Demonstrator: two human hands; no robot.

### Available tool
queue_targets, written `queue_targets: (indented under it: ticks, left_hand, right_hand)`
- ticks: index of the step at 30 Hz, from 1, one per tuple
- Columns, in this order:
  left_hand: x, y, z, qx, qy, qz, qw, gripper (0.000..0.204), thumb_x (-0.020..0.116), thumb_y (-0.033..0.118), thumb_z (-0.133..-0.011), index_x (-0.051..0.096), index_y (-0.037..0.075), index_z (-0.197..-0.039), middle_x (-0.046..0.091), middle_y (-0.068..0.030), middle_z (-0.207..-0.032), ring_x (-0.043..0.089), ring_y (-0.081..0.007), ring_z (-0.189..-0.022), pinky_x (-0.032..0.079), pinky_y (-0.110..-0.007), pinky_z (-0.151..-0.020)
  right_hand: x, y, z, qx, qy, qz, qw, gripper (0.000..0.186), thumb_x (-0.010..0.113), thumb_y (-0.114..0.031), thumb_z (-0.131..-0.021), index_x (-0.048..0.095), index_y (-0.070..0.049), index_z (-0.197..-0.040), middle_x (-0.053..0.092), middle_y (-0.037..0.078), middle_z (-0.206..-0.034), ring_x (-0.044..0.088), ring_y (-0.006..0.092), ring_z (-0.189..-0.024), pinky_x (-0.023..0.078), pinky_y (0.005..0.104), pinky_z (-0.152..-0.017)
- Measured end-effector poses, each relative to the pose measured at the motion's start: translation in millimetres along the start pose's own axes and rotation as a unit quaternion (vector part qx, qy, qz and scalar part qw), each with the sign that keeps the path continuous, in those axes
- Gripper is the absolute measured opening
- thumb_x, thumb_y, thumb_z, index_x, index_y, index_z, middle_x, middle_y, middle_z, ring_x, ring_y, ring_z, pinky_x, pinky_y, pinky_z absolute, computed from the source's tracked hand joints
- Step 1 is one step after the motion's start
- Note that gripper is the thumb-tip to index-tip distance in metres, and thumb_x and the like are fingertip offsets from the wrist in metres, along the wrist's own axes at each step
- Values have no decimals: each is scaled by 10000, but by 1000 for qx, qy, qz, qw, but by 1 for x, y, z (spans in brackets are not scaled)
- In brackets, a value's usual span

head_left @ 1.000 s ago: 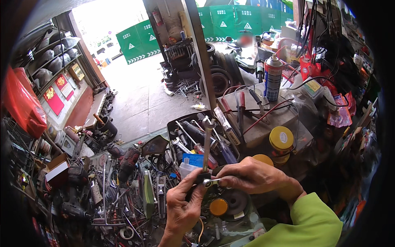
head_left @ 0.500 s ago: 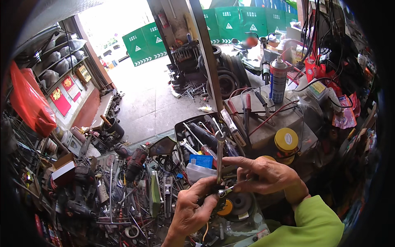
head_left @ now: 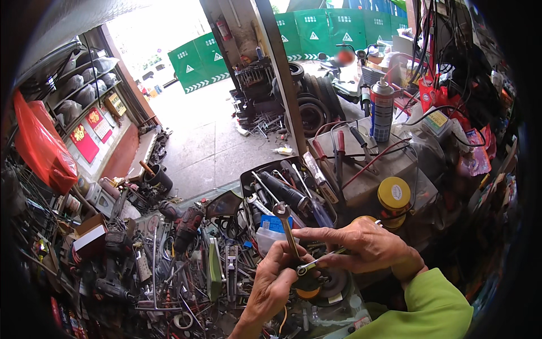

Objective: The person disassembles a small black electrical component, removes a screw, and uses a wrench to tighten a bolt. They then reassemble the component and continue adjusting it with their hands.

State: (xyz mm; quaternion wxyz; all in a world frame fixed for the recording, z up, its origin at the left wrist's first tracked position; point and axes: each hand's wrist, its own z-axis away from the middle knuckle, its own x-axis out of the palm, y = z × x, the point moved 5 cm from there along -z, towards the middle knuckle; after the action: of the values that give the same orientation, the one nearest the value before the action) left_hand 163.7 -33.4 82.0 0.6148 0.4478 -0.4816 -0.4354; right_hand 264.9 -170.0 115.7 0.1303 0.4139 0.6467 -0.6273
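In the lower middle, my left hand [head_left: 272, 288] grips a small dark part [head_left: 309, 272] and the lower end of an upright open-end wrench [head_left: 289, 231]. My right hand [head_left: 372, 248] is closed on a second, smaller ring wrench [head_left: 309, 265], whose ring is at the dark part. My right index finger reaches across to the upright wrench. Just below and behind the hands are a yellow round lid [head_left: 307, 292] and a dark round disc [head_left: 339, 282].
Behind the hands are a tool tray [head_left: 245, 181], yellow tins [head_left: 394, 198] and a spray can [head_left: 382, 116]. Drills [head_left: 186, 226] and many loose tools cover the glass bench [head_left: 223, 191]. A doorway with tyres [head_left: 313, 113] lies beyond.
The upright wrench has tilted left and sunk lower. My left hand has moved right. My right index finger has stretched out toward the upright wrench.
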Motion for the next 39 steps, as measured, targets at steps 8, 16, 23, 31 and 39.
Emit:
queue_targets:
  ticks: [8,16,23,31,39]
  left_hand:
    - [-4,-8,-10,49,52,-57,996,219,461,237,-1037,461,23,-1085,698,-201,-996,678,-192,-910,536,-308,-844]
    - [-12,-8,-15,43,45,-1,998,185,481,172,-1023,514,-9,-1040,692,-198,-1054,666,-179,-976,532,-270,-858]
    - [-7,1,-7,95,-8,76,993,251,595,-62,-895,519,-43,-1134,650,-232,-1157,638,-234,-1093,516,-350,-966]
    - [-11,7,-2,160,27,5,987,282,610,-137,-852,526,-56,-1110,658,-232,-1139,641,-255,-1096,531,-344,-940]
    - [-17,15,-1,218,131,34,967,222,572,-113,-877,533,-40,-1082,669,-190,-1035,687,-249,-952,555,-348,-889]
  right_hand:
    - [-1,-10,-1,-6,39,92,995,627,746,-300,-835,507,-173,-1400,672,144,-757,638,315,-584,475,366,-526]
    - [7,3,3,-28,126,96,987,509,767,-262,-820,597,-125,-1280,681,114,-746,654,297,-597,491,350,-526]
    - [17,14,11,-39,193,-20,980,429,790,-155,-811,640,-41,-1196,697,121,-766,685,213,-638,502,300,-556]
    - [29,15,11,-9,200,-158,967,367,750,-167,-858,641,5,-1164,714,173,-979,723,222,-798,560,306,-675]
    - [33,4,15,-71,298,-163,938,325,740,-84,-857,639,36,-1142,715,160,-1008,710,180,-851,562,291,-732]
